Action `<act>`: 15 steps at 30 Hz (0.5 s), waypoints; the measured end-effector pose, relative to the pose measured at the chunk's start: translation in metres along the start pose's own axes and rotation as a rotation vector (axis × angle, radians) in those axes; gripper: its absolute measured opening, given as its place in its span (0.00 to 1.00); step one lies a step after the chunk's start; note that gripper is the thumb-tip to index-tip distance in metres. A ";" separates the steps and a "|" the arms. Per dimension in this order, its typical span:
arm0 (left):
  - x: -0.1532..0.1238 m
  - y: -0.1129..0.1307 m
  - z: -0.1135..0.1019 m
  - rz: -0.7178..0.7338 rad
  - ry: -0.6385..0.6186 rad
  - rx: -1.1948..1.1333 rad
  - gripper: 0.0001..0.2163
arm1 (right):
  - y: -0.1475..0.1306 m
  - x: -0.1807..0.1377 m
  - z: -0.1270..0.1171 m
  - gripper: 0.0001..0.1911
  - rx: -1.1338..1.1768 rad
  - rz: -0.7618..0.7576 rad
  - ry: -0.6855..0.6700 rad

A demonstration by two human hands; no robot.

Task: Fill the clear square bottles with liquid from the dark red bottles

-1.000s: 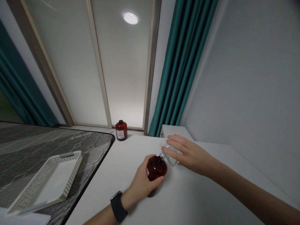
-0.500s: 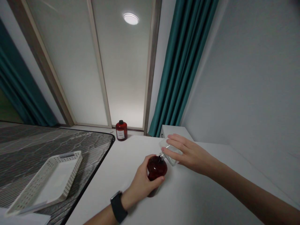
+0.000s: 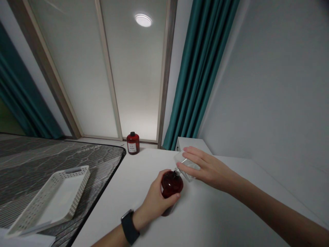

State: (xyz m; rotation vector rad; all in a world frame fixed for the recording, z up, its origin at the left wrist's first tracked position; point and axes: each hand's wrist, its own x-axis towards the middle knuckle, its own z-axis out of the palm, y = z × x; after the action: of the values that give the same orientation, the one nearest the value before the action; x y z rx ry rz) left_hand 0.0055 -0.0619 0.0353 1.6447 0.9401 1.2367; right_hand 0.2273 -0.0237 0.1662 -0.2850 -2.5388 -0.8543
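Observation:
My left hand (image 3: 158, 195), with a dark watch at the wrist, is wrapped round a dark red-brown bottle (image 3: 172, 185) over the white table. The bottle's neck points up and to the right, and no cap shows on it. My right hand (image 3: 202, 166) grips a clear bottle (image 3: 189, 164), its fingers lying across the far side. The clear bottle is tilted, its neck down at the mouth of the brown bottle. Whether liquid runs between them I cannot tell. Farther back stands another red-brown bottle (image 3: 133, 144) with a black cap and a white label.
A white perforated basket (image 3: 74, 202) sits on a grey patterned surface (image 3: 102, 161) at the left, with a white sheet (image 3: 28, 238) near it. A white box-like cabinet (image 3: 194, 143) stands behind the table (image 3: 123, 199). Teal curtains (image 3: 203, 68) and frosted door panels (image 3: 138, 79) rise at the back.

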 end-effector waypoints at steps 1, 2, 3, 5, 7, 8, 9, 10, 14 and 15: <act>0.000 0.000 0.000 -0.003 -0.001 0.000 0.29 | 0.000 0.000 0.000 0.18 -0.002 0.000 -0.004; 0.000 0.001 0.000 -0.006 0.000 0.000 0.29 | 0.000 0.000 0.000 0.18 -0.004 0.000 -0.006; 0.001 0.001 0.000 -0.009 0.000 0.001 0.29 | 0.001 0.000 -0.001 0.18 -0.007 -0.003 -0.009; 0.001 0.002 0.000 -0.013 -0.003 0.001 0.29 | 0.001 0.001 -0.001 0.18 -0.013 -0.011 -0.013; 0.001 0.002 0.000 -0.015 -0.003 0.001 0.29 | 0.002 0.001 0.000 0.18 -0.021 -0.019 -0.013; 0.001 0.002 0.000 -0.015 -0.003 -0.001 0.29 | 0.002 0.001 0.000 0.18 -0.026 -0.020 -0.013; 0.001 0.002 0.000 -0.014 -0.004 -0.003 0.29 | 0.002 0.001 0.000 0.18 -0.031 -0.023 -0.014; 0.001 0.001 0.000 -0.012 -0.005 -0.004 0.29 | 0.002 0.000 0.001 0.18 -0.036 -0.024 -0.014; 0.000 0.001 0.000 -0.008 -0.005 -0.001 0.30 | 0.003 0.000 0.002 0.19 -0.050 -0.034 -0.013; 0.000 0.001 -0.001 -0.009 -0.004 -0.001 0.30 | 0.003 0.000 0.002 0.19 -0.050 -0.037 -0.013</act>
State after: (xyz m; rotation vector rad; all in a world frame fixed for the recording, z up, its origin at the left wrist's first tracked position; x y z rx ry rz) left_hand 0.0050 -0.0623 0.0365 1.6398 0.9435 1.2277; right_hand 0.2277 -0.0202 0.1661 -0.2599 -2.5447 -0.9335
